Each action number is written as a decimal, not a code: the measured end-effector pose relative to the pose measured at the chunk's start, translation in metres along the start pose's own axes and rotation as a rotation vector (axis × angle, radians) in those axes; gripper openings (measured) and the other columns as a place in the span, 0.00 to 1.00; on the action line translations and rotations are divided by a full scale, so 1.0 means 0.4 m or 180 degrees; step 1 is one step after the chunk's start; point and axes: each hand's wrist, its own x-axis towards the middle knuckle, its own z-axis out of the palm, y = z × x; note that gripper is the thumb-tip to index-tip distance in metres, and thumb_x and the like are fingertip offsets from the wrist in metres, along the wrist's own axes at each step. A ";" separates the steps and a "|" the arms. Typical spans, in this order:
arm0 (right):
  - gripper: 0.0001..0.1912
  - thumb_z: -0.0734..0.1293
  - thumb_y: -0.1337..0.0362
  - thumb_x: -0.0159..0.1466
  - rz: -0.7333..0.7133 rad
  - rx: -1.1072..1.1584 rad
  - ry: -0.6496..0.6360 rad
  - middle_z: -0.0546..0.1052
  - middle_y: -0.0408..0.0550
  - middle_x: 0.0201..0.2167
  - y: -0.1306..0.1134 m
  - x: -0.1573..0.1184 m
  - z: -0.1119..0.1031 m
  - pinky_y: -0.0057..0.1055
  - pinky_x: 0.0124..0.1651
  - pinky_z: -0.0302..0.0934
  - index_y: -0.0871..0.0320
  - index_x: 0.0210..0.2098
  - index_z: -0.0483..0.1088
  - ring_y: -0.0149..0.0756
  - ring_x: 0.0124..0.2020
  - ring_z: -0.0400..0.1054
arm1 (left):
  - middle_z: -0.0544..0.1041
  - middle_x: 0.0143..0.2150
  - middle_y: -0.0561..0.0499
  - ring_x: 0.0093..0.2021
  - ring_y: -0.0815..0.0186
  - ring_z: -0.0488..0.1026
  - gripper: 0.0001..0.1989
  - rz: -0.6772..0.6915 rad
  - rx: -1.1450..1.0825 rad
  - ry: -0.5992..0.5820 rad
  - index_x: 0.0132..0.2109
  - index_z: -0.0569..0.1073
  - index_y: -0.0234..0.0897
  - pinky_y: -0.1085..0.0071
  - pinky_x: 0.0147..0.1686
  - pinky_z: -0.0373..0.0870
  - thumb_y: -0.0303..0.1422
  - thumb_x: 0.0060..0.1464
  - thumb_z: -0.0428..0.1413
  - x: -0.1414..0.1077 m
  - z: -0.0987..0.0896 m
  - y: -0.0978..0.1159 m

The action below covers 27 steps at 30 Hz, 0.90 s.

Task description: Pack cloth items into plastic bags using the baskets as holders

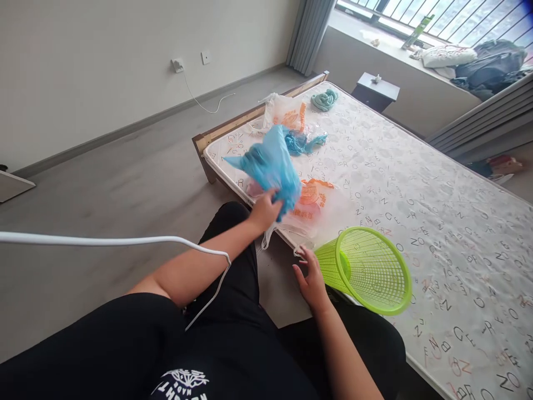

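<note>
A blue plastic bag [272, 161], smeared by motion, hangs in the air over the near side of the mattress. My left hand [266, 211] grips its lower end, fingers closed. Below it lies a clear plastic bag with orange print [312, 208]. My right hand [311, 278] is held at the mattress edge with its fingers apart and nothing seen in them. Just right of that hand, a green mesh wastebasket [370, 272] lies on its side, its mouth facing me and to the right.
On the mattress [437, 222] lie another orange-printed bag [283, 111], a bunched blue bag [306, 141] and a coiled teal bundle [325, 100]. A white cable [125, 240] crosses in front of me at left. Beyond the bed stands a dark nightstand [377, 91].
</note>
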 end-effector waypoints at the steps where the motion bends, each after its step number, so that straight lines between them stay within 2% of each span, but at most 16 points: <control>1: 0.35 0.66 0.59 0.69 -0.0128 0.0010 0.0173 0.60 0.58 0.69 -0.015 0.009 -0.002 0.48 0.55 0.71 0.47 0.72 0.50 0.48 0.63 0.65 | 0.80 0.42 0.48 0.42 0.60 0.77 0.16 -0.0283 -0.0119 -0.0435 0.53 0.75 0.37 0.67 0.43 0.71 0.37 0.59 0.58 -0.066 0.023 -0.006; 3: 0.38 0.68 0.59 0.67 -0.0331 -0.0007 0.0185 0.57 0.57 0.70 -0.042 0.019 0.000 0.49 0.57 0.70 0.47 0.72 0.50 0.50 0.67 0.60 | 0.79 0.39 0.48 0.38 0.61 0.76 0.18 -0.0577 -0.0275 -0.1406 0.49 0.76 0.35 0.69 0.38 0.71 0.40 0.54 0.63 -0.167 0.052 -0.024; 4: 0.36 0.69 0.59 0.67 -0.0367 -0.0025 0.0102 0.59 0.57 0.69 -0.051 0.020 0.002 0.49 0.57 0.69 0.48 0.70 0.54 0.50 0.67 0.60 | 0.79 0.36 0.50 0.35 0.63 0.75 0.18 -0.0609 -0.0386 -0.1933 0.47 0.76 0.35 0.71 0.35 0.70 0.43 0.54 0.63 -0.199 0.057 -0.033; 6: 0.25 0.67 0.58 0.67 -0.0228 -0.0018 0.0047 0.68 0.57 0.62 -0.057 0.017 0.007 0.46 0.55 0.69 0.50 0.63 0.65 0.49 0.62 0.66 | 0.76 0.32 0.52 0.29 0.67 0.71 0.21 -0.0770 -0.0642 -0.2705 0.44 0.76 0.35 0.73 0.28 0.66 0.48 0.53 0.63 -0.228 0.050 -0.047; 7: 0.19 0.66 0.58 0.68 -0.0043 0.0030 0.0131 0.73 0.56 0.56 -0.055 0.015 0.008 0.45 0.52 0.70 0.52 0.58 0.69 0.47 0.56 0.70 | 0.74 0.30 0.53 0.27 0.69 0.70 0.22 -0.0858 -0.0786 -0.2966 0.45 0.76 0.35 0.74 0.26 0.64 0.50 0.53 0.63 -0.228 0.041 -0.050; 9: 0.12 0.64 0.57 0.68 0.0504 0.0224 0.0426 0.78 0.51 0.42 -0.042 0.012 0.002 0.40 0.45 0.69 0.53 0.47 0.72 0.41 0.41 0.74 | 0.73 0.29 0.54 0.24 0.72 0.67 0.27 -0.1046 -0.1053 -0.3206 0.50 0.75 0.36 0.75 0.23 0.61 0.52 0.51 0.64 -0.211 0.024 -0.053; 11: 0.10 0.63 0.55 0.68 0.1071 0.0540 0.0660 0.76 0.44 0.28 -0.025 0.013 -0.016 0.36 0.38 0.67 0.54 0.42 0.71 0.37 0.30 0.71 | 0.73 0.29 0.55 0.22 0.74 0.65 0.32 -0.1154 -0.1254 -0.3138 0.56 0.72 0.38 0.76 0.22 0.59 0.52 0.49 0.66 -0.188 0.017 -0.056; 13: 0.11 0.65 0.53 0.66 0.1419 0.0862 0.0858 0.73 0.40 0.22 -0.009 0.017 -0.039 0.34 0.35 0.64 0.54 0.41 0.69 0.36 0.26 0.69 | 0.74 0.31 0.54 0.24 0.73 0.67 0.34 -0.1123 -0.1364 -0.2909 0.57 0.71 0.38 0.76 0.25 0.62 0.50 0.48 0.68 -0.169 0.022 -0.065; 16: 0.15 0.67 0.50 0.64 0.1544 0.1209 0.1153 0.75 0.41 0.25 0.005 0.023 -0.066 0.34 0.35 0.65 0.55 0.41 0.68 0.36 0.28 0.71 | 0.77 0.35 0.50 0.32 0.67 0.74 0.29 -0.0840 -0.1229 -0.2517 0.52 0.73 0.35 0.71 0.34 0.70 0.45 0.47 0.69 -0.148 0.047 -0.089; 18: 0.17 0.66 0.48 0.64 0.1474 0.1299 0.1155 0.76 0.44 0.30 0.005 0.023 -0.071 0.33 0.36 0.66 0.55 0.39 0.69 0.36 0.31 0.71 | 0.77 0.35 0.50 0.35 0.64 0.75 0.21 -0.0597 -0.0707 -0.2191 0.47 0.76 0.34 0.68 0.38 0.71 0.43 0.50 0.65 -0.140 0.065 -0.104; 20: 0.18 0.66 0.46 0.64 0.1366 0.1257 0.1037 0.76 0.44 0.33 0.000 0.020 -0.066 0.33 0.38 0.67 0.55 0.37 0.70 0.36 0.34 0.71 | 0.77 0.36 0.49 0.38 0.61 0.75 0.16 -0.0275 -0.0049 -0.1831 0.46 0.77 0.35 0.64 0.42 0.72 0.40 0.54 0.61 -0.138 0.077 -0.109; 22: 0.19 0.65 0.44 0.65 0.1276 0.1198 0.0935 0.76 0.44 0.32 -0.007 0.017 -0.057 0.33 0.39 0.67 0.55 0.36 0.71 0.35 0.33 0.70 | 0.77 0.43 0.47 0.46 0.58 0.75 0.18 0.0270 0.0346 -0.1474 0.51 0.75 0.37 0.61 0.50 0.71 0.36 0.52 0.60 -0.145 0.084 -0.102; 24: 0.20 0.65 0.44 0.65 0.1236 0.1188 0.0897 0.75 0.44 0.32 -0.013 0.016 -0.048 0.34 0.39 0.68 0.55 0.36 0.71 0.36 0.33 0.70 | 0.75 0.51 0.45 0.54 0.56 0.71 0.21 0.0920 0.0443 -0.1153 0.53 0.73 0.38 0.60 0.57 0.67 0.33 0.50 0.61 -0.161 0.087 -0.084; 25: 0.20 0.64 0.44 0.65 0.1240 0.1195 0.0901 0.75 0.45 0.32 -0.014 0.016 -0.044 0.34 0.38 0.68 0.55 0.36 0.71 0.37 0.33 0.71 | 0.74 0.51 0.45 0.55 0.57 0.71 0.19 0.1180 0.0460 -0.1042 0.51 0.73 0.37 0.60 0.58 0.66 0.32 0.50 0.60 -0.170 0.087 -0.074; 27: 0.20 0.64 0.43 0.65 0.1293 0.1240 0.0923 0.75 0.45 0.31 -0.015 0.019 -0.039 0.35 0.37 0.69 0.55 0.37 0.70 0.37 0.32 0.72 | 0.74 0.45 0.46 0.49 0.60 0.71 0.09 0.1444 0.0539 -0.0980 0.43 0.72 0.38 0.62 0.54 0.67 0.33 0.53 0.58 -0.187 0.087 -0.054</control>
